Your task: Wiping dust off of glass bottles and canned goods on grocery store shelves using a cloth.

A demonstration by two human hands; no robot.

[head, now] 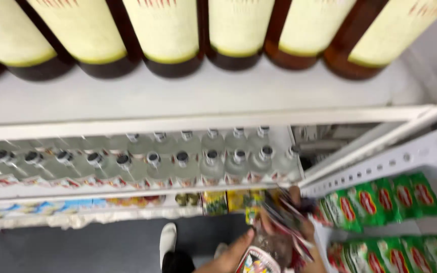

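My left hand [232, 254] comes in at the bottom edge and grips a clear bottle [262, 253] with a red and white label. Just to its right, my right hand [307, 227] is closed on a second, motion-blurred clear bottle [280, 212] with a red and white label, tilted up toward the shelf. Right above both hands, a row of clear bottles with dark caps [180, 164] fills a white shelf [127, 192]. The fingers of my right hand are mostly hidden behind the blurred bottle.
Large brown bottles with cream labels [165, 35] line the top shelf [178, 96]. Green packets [375, 202] fill the neighbouring shelves on the right, behind a perforated white upright [380, 167]. Yellow and green packs [223, 201] sit lower down. My white shoe [167, 241] stands on the dark floor.
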